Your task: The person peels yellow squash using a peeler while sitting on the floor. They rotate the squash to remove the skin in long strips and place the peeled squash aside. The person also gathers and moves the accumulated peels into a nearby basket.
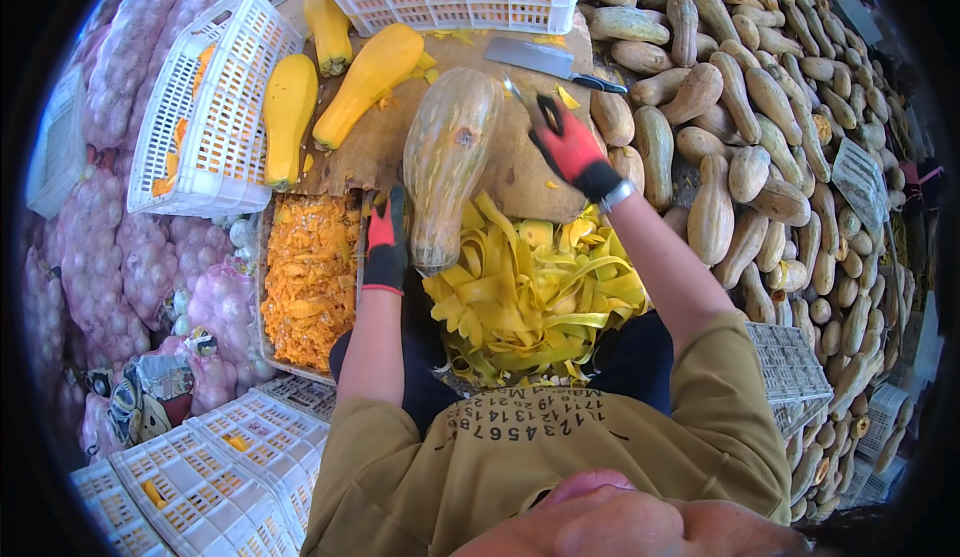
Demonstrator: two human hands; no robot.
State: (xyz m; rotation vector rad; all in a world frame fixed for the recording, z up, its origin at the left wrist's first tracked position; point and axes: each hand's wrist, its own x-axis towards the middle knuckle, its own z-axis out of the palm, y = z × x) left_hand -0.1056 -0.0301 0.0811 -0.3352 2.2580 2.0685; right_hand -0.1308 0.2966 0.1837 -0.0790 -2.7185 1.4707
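Observation:
My right hand, in a red and black glove, is closed on the black handle of a small tool, blurred, perhaps a peeler, over the wooden board. Beside the lower left of a large unpeeled squash is my left hand, gloved too; whether its fingers touch the squash is unclear. The squash lies on the board, its narrow end over the front edge. A cleaver with a black handle lies behind my right hand. Peeled yellow squashes rest at the board's left.
Yellow-green peel strips are heaped between my legs. Left of them stands a bin of orange squash pulp. White plastic crates stand left and behind. Unpeeled squashes pile up at right; net sacks of onions lie far left.

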